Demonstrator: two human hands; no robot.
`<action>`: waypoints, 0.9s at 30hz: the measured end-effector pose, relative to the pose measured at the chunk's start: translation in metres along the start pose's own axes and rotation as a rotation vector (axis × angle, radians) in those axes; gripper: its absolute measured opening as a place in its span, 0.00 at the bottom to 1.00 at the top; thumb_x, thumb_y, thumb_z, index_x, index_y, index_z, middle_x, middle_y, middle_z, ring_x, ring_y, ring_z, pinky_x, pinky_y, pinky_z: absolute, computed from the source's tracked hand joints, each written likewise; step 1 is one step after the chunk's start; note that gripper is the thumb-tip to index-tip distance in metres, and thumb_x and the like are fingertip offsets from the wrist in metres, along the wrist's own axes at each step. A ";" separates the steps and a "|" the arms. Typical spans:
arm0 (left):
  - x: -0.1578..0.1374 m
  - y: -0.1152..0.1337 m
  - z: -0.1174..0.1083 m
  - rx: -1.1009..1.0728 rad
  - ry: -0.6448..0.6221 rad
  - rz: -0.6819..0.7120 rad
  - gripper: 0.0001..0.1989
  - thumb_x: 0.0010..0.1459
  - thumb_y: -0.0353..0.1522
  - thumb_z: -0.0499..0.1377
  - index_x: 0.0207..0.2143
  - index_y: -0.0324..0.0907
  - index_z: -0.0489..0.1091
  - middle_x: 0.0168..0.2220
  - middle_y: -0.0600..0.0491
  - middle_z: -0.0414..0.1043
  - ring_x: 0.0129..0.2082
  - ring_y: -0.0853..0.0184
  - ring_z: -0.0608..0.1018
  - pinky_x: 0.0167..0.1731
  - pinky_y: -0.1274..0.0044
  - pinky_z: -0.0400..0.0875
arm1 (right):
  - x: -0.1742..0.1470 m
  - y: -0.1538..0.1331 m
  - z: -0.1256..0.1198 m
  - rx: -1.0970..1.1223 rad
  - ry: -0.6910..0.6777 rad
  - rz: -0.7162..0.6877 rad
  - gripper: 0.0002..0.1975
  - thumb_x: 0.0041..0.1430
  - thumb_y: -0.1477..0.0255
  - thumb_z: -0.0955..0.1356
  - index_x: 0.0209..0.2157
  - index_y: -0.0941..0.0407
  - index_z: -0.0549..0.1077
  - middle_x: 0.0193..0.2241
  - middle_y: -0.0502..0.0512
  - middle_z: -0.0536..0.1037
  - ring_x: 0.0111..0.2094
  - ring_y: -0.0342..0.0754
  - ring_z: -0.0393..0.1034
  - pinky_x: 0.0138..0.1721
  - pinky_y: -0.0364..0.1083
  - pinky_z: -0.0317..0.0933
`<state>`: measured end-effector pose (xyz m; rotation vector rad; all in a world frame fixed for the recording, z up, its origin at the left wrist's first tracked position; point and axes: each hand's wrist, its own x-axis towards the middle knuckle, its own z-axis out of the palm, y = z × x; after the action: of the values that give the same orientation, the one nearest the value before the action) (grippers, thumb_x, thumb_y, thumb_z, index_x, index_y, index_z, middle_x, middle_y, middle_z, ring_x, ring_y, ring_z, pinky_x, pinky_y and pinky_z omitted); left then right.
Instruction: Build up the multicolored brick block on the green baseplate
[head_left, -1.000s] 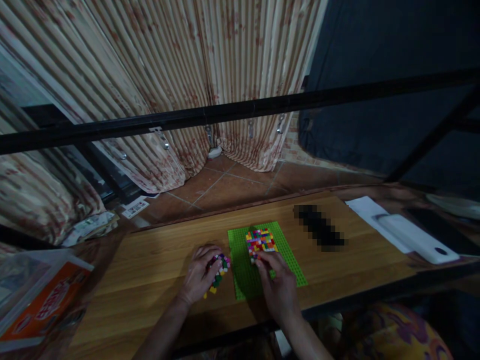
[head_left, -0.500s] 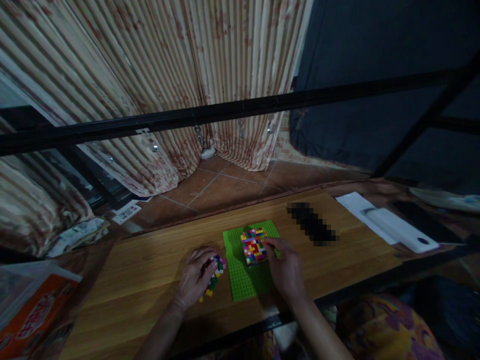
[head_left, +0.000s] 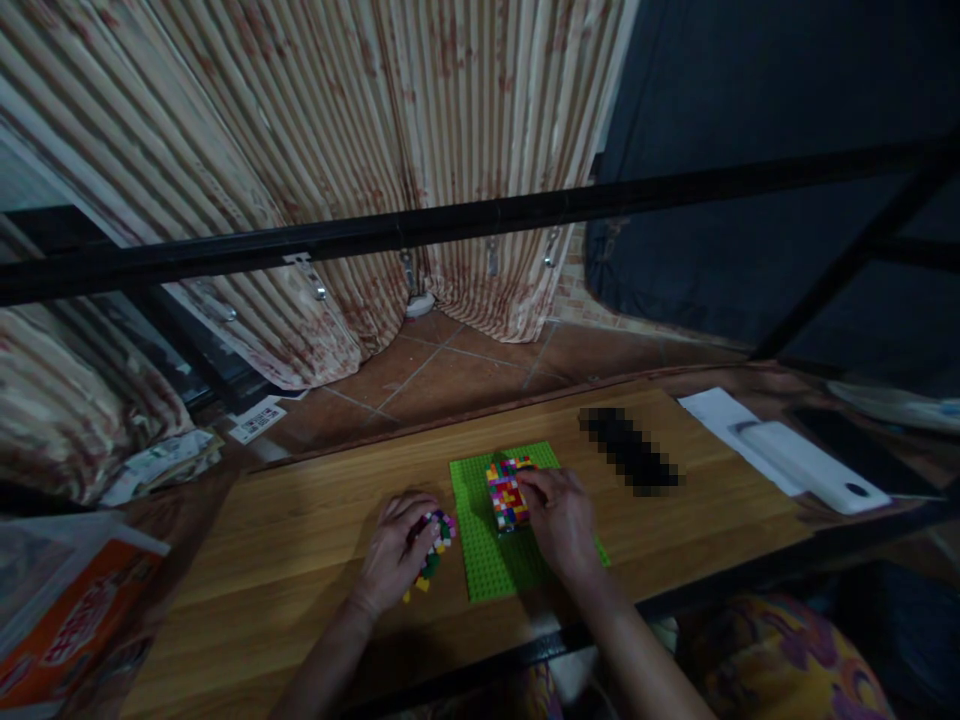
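A many-coloured block of toy bricks stands on a green studded baseplate. My right hand reaches over the block's right side, thumb and fingers pinched together at its top. Whatever is between those fingertips is too small to make out. Left of the baseplate, a heap of loose toy bricks in purple, white, green and yellow lies on the table. My left hand curls around the heap's left side, thumb and fingers bent in at the bricks; its fingertips are partly hidden.
The wooden table carries a pixelated black object right of the baseplate. At the right end lie white paper and a white device. An orange-labelled plastic container sits at the far left. A dark metal bar crosses beyond the table.
My right hand has shifted slightly left and further over the brick block, its fingertips now nearer the middle. My left hand stays by the loose bricks. The view has moved slightly.
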<state>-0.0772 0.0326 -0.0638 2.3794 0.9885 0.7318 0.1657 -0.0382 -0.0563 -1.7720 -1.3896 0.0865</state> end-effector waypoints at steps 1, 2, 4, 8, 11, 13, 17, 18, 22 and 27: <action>0.000 0.000 0.000 -0.002 0.000 0.001 0.12 0.62 0.36 0.53 0.45 0.45 0.71 0.47 0.50 0.73 0.49 0.62 0.72 0.50 0.66 0.66 | 0.000 0.000 -0.001 -0.005 -0.007 0.002 0.10 0.58 0.74 0.64 0.35 0.53 0.78 0.32 0.54 0.80 0.37 0.50 0.69 0.41 0.49 0.61; 0.000 0.000 0.000 -0.003 0.000 0.001 0.12 0.62 0.36 0.53 0.45 0.45 0.71 0.47 0.50 0.72 0.49 0.62 0.71 0.50 0.66 0.66 | 0.000 0.000 -0.002 -0.010 -0.013 0.006 0.10 0.58 0.74 0.65 0.36 0.53 0.78 0.32 0.54 0.80 0.37 0.50 0.70 0.42 0.49 0.61; 0.000 0.001 0.000 -0.001 0.001 -0.001 0.11 0.61 0.36 0.53 0.44 0.45 0.71 0.47 0.49 0.73 0.49 0.61 0.71 0.50 0.65 0.66 | 0.001 0.000 -0.003 -0.018 -0.023 0.021 0.10 0.57 0.74 0.65 0.37 0.54 0.78 0.33 0.54 0.80 0.37 0.50 0.70 0.43 0.49 0.61; 0.000 0.002 0.000 0.003 -0.003 -0.008 0.11 0.61 0.36 0.53 0.44 0.45 0.71 0.46 0.50 0.73 0.48 0.62 0.71 0.50 0.66 0.66 | 0.000 -0.002 -0.004 -0.010 -0.011 0.073 0.12 0.58 0.72 0.63 0.38 0.54 0.78 0.35 0.56 0.80 0.38 0.51 0.71 0.43 0.50 0.62; 0.000 0.002 0.000 0.001 -0.003 -0.014 0.11 0.62 0.36 0.53 0.44 0.45 0.71 0.46 0.49 0.73 0.48 0.62 0.71 0.50 0.66 0.65 | 0.001 -0.004 -0.002 0.030 0.024 0.126 0.13 0.58 0.71 0.63 0.37 0.56 0.78 0.35 0.57 0.80 0.37 0.52 0.72 0.41 0.50 0.63; 0.000 0.002 0.000 0.001 -0.007 -0.012 0.11 0.62 0.36 0.53 0.44 0.45 0.71 0.47 0.49 0.72 0.48 0.62 0.71 0.50 0.65 0.65 | 0.003 -0.006 -0.001 0.066 0.037 0.175 0.13 0.57 0.70 0.63 0.37 0.57 0.78 0.34 0.58 0.80 0.36 0.52 0.72 0.40 0.49 0.64; 0.000 0.000 0.001 0.000 -0.005 -0.005 0.12 0.61 0.36 0.53 0.44 0.45 0.71 0.47 0.49 0.72 0.49 0.62 0.71 0.50 0.66 0.65 | 0.006 -0.007 0.000 0.148 0.030 0.299 0.14 0.54 0.68 0.64 0.39 0.58 0.77 0.31 0.58 0.80 0.33 0.52 0.73 0.38 0.49 0.65; 0.000 -0.001 0.001 -0.001 -0.002 -0.006 0.12 0.61 0.36 0.54 0.44 0.45 0.71 0.47 0.49 0.72 0.49 0.62 0.71 0.50 0.66 0.65 | 0.006 -0.007 0.000 0.169 0.027 0.325 0.14 0.54 0.67 0.65 0.39 0.58 0.77 0.31 0.58 0.80 0.33 0.52 0.74 0.38 0.49 0.65; -0.001 -0.001 0.001 0.002 -0.007 -0.008 0.12 0.61 0.36 0.54 0.45 0.44 0.71 0.47 0.49 0.72 0.49 0.62 0.71 0.50 0.66 0.65 | 0.008 -0.006 0.001 0.215 0.015 0.387 0.15 0.52 0.67 0.65 0.39 0.58 0.76 0.29 0.56 0.80 0.32 0.52 0.74 0.35 0.48 0.65; 0.000 0.000 0.001 0.005 -0.020 -0.009 0.12 0.61 0.36 0.54 0.44 0.45 0.71 0.47 0.49 0.72 0.49 0.61 0.71 0.51 0.65 0.65 | 0.011 -0.007 -0.001 0.206 -0.023 0.411 0.14 0.51 0.69 0.65 0.40 0.57 0.75 0.27 0.54 0.80 0.29 0.50 0.75 0.31 0.45 0.63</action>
<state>-0.0771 0.0324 -0.0645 2.3807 0.9934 0.7021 0.1650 -0.0297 -0.0461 -1.8577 -0.9743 0.4554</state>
